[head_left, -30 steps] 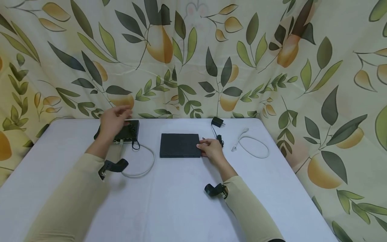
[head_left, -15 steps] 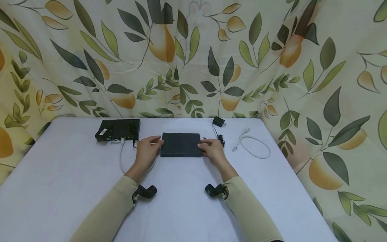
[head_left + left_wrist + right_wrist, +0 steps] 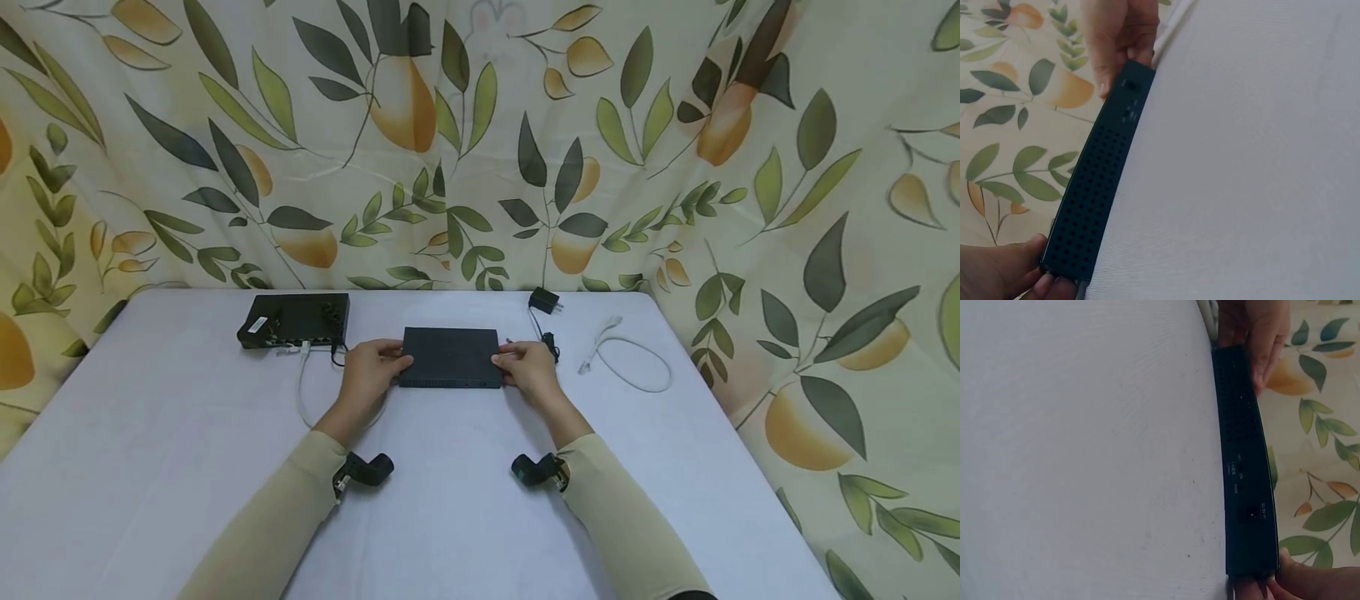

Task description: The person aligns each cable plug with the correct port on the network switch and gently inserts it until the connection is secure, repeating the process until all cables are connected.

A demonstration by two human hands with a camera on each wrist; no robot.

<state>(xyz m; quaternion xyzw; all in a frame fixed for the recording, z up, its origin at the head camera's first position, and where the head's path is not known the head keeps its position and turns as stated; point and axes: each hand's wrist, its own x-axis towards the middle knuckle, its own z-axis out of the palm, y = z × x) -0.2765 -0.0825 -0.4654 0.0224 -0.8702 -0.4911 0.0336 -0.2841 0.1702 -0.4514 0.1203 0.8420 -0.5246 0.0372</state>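
Note:
A flat black network switch (image 3: 451,357) lies in the middle of the white table, its long side facing me. My left hand (image 3: 369,375) grips its left end between thumb and fingers. The right end is pinched by my right hand (image 3: 529,372), thumb on the near side. Through the left wrist view, the vented edge of the network switch (image 3: 1094,187) shows rows of small holes, with the left hand (image 3: 997,269) at the lower end. A power socket and small switch show on that edge in the right wrist view, close to the right hand (image 3: 1316,581).
At the back left sits a black router-like box (image 3: 298,322) with a white network cable (image 3: 302,387) plugged in, partly behind the left forearm. A black power adapter (image 3: 543,300) with its cord and a loose white network cable (image 3: 637,388) lie at the right. Patterned curtain (image 3: 480,150) hangs behind.
My left hand has come from the box at the back left to the left end of the network switch and now grips it. The right hand stays at the right end.

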